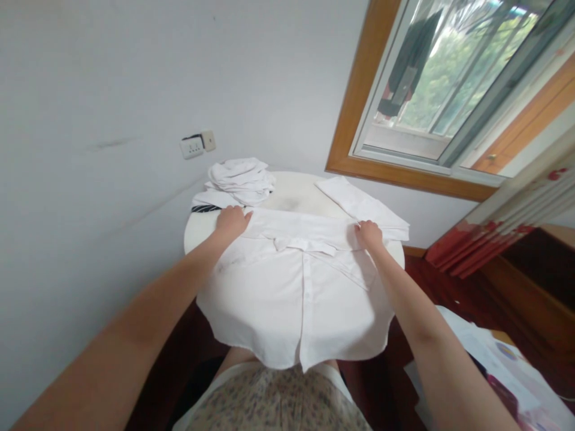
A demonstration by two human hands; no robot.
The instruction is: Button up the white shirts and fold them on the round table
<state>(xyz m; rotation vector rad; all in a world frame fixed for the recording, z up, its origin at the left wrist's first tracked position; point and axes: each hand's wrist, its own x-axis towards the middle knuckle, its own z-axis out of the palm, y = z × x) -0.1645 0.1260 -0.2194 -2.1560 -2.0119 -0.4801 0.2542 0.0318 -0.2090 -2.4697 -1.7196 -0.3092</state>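
A white button-front shirt [269, 293] lies spread over a round white table [291, 185], its lower hem hanging over the near edge. The collar and button strip face up near the middle, and a band of the cloth is folded over along the far side. At the left end of that band, my left hand [232, 221] is closed on the shirt. My right hand [369, 234] pinches the band's right end, fingertips partly hidden.
A crumpled pile of white clothes [240, 182] sits at the table's back left, with a dark striped cloth [205, 209] beneath. Folded white cloth [359, 206] lies back right. Wall and window frame [404, 176] stand behind. Papers and bags [498, 365] are at lower right.
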